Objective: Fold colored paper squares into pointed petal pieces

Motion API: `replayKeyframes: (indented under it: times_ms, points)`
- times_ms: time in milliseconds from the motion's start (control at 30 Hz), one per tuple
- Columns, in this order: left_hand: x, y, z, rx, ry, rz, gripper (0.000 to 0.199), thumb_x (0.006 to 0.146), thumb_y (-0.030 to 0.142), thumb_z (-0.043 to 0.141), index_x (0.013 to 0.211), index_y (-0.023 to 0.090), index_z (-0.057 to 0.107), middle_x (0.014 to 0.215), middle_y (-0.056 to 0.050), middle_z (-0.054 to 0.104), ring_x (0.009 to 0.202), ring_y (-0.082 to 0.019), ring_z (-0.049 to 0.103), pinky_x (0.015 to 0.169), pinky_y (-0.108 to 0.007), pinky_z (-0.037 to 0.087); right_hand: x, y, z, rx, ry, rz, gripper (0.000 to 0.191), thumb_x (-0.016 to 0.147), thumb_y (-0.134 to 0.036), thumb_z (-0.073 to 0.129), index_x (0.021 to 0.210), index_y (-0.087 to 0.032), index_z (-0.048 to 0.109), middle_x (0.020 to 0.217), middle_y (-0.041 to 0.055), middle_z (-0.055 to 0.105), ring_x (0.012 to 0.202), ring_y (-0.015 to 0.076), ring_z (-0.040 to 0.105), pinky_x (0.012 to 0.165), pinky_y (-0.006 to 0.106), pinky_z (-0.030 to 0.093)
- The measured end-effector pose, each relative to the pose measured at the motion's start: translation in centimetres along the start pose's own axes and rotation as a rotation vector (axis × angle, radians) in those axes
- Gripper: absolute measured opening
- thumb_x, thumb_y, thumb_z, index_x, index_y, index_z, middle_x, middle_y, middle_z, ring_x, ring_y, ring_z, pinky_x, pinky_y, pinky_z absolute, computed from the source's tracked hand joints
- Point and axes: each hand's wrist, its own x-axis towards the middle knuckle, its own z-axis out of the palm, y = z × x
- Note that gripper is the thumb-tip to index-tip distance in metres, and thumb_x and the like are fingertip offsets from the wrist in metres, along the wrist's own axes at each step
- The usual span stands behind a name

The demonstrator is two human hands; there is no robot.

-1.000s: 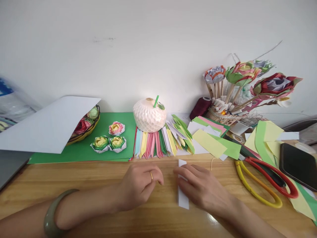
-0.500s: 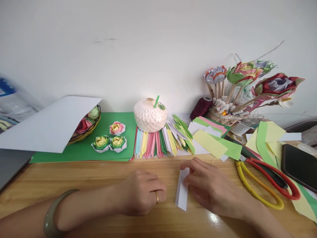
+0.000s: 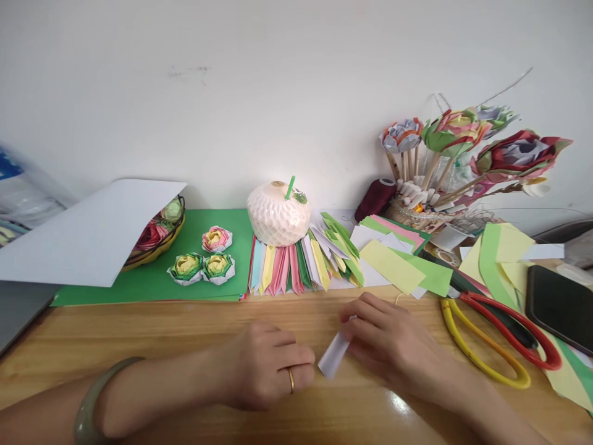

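A narrow folded white paper strip [image 3: 334, 355] is pinched at its upper end by my right hand [image 3: 386, 340], whose thumb and fingers close around it. Its lower end points down and left over the wooden table. My left hand [image 3: 273, 366], with a ring on one finger, lies just left of the strip, apart from it. The left fingers are curled under, and their tips are hidden, so whether they hold anything I cannot make out.
Behind my hands, folded paper pieces [image 3: 290, 269] lie in a row before a white coconut [image 3: 278, 214]. Three paper flowers [image 3: 218, 267] rest on green sheets [image 3: 152, 287]. Scissors [image 3: 514, 327], a phone [image 3: 560, 306] and loose paper [image 3: 393, 266] are at the right.
The lower end of the paper strip has swung left and up, so the strip now slants. My left hand has edged slightly right; my right hand keeps its pinch.
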Motion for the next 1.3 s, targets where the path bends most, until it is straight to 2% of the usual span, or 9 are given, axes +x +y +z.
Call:
replayKeyframes:
  times_ms: [133, 233, 400, 500, 733, 867, 967, 1100, 1300]
  points:
    - [0.1, 0.2, -0.1, 0.076, 0.051, -0.013, 0.025, 0.096, 0.011, 0.039, 0.09, 0.013, 0.063, 0.09, 0.001, 0.071, 0.053, -0.01, 0.052, 0.043, -0.027, 0.032, 0.0, -0.4, 0.6, -0.108, 0.095, 0.032, 0.025, 0.094, -0.013, 0.037, 0.085, -0.018, 0.06, 0.096, 0.0085, 0.06, 0.08, 0.019, 0.053, 0.061, 0.03, 0.043]
    - [-0.1, 0.0, 0.0, 0.192, 0.001, -0.006, 0.022, 0.094, 0.01, 0.042, 0.089, 0.013, 0.064, 0.088, -0.001, 0.072, 0.056, -0.011, 0.055, 0.042, -0.027, 0.035, -0.2, -0.6, 0.9, -0.15, 0.078, 0.014, 0.03, 0.096, -0.012, 0.032, 0.086, -0.018, 0.06, 0.106, 0.01, 0.059, 0.088, 0.0209, 0.054, 0.064, 0.031, 0.045]
    - [-0.5, -0.3, 0.4, 0.335, -0.065, 0.021, 0.019, 0.092, 0.01, 0.045, 0.091, 0.012, 0.064, 0.099, -0.004, 0.071, 0.063, -0.014, 0.058, 0.043, -0.026, 0.039, -0.3, -0.4, 0.9, -0.155, 0.052, 0.056, 0.03, 0.096, -0.012, 0.031, 0.085, -0.017, 0.058, 0.105, 0.0093, 0.058, 0.09, 0.0202, 0.054, 0.066, 0.029, 0.046]
    - [-0.6, -0.5, 0.5, 0.355, -0.139, 0.043, 0.024, 0.093, 0.009, 0.04, 0.096, 0.009, 0.064, 0.102, -0.009, 0.069, 0.067, -0.016, 0.058, 0.045, -0.025, 0.043, -0.3, -0.3, 1.1, -0.145, 0.032, 0.034, 0.029, 0.095, -0.01, 0.031, 0.088, -0.017, 0.058, 0.104, 0.0092, 0.057, 0.09, 0.0197, 0.054, 0.068, 0.029, 0.046]
    - [-0.6, -0.3, 0.3, 0.334, -0.199, 0.033, 0.024, 0.092, 0.01, 0.042, 0.101, 0.008, 0.064, 0.099, -0.012, 0.068, 0.069, -0.015, 0.057, 0.049, -0.024, 0.046, 0.1, -0.8, 1.8, -0.256, 0.089, -0.042, 0.02, 0.089, -0.013, 0.042, 0.084, -0.017, 0.062, 0.073, 0.0043, 0.056, 0.07, 0.0194, 0.048, 0.06, 0.032, 0.035]
    - [-0.5, -0.1, 0.2, 0.312, -0.183, 0.051, 0.023, 0.09, 0.01, 0.045, 0.101, 0.006, 0.064, 0.101, -0.012, 0.068, 0.069, -0.017, 0.059, 0.049, -0.026, 0.047, 0.3, -1.3, 2.0, -0.204, 0.084, -0.09, 0.021, 0.091, -0.017, 0.045, 0.077, -0.017, 0.06, 0.067, 0.0017, 0.055, 0.065, 0.0171, 0.045, 0.059, 0.031, 0.03]
    - [-0.5, 0.0, 0.2, 0.313, -0.161, 0.047, 0.021, 0.089, 0.009, 0.047, 0.099, 0.006, 0.065, 0.098, -0.012, 0.069, 0.068, -0.016, 0.059, 0.048, -0.026, 0.046, 0.3, -1.3, 2.1, -0.075, 0.056, -0.038, 0.022, 0.091, -0.019, 0.046, 0.073, -0.017, 0.058, 0.069, 0.0021, 0.056, 0.066, 0.0164, 0.045, 0.059, 0.03, 0.031]
    - [-0.5, 0.2, 0.2, 0.299, -0.148, 0.034, 0.02, 0.089, 0.01, 0.046, 0.095, 0.007, 0.064, 0.097, -0.012, 0.069, 0.069, -0.016, 0.058, 0.048, -0.026, 0.045, 0.4, -1.3, 2.1, 0.132, 0.001, 0.12, 0.018, 0.09, -0.017, 0.046, 0.077, -0.018, 0.058, 0.073, 0.0031, 0.057, 0.07, 0.0166, 0.049, 0.061, 0.028, 0.036]
    - [-0.5, 0.4, 0.6, 0.25, -0.122, 0.009, 0.016, 0.087, 0.007, 0.05, 0.08, 0.01, 0.064, 0.087, -0.009, 0.068, 0.062, -0.015, 0.054, 0.044, -0.026, 0.04, 0.9, -2.0, 2.7, 0.24, 0.06, 0.32, 0.017, 0.084, -0.011, 0.047, 0.07, -0.02, 0.049, 0.07, 0.0016, 0.054, 0.066, 0.0157, 0.051, 0.057, 0.026, 0.039]
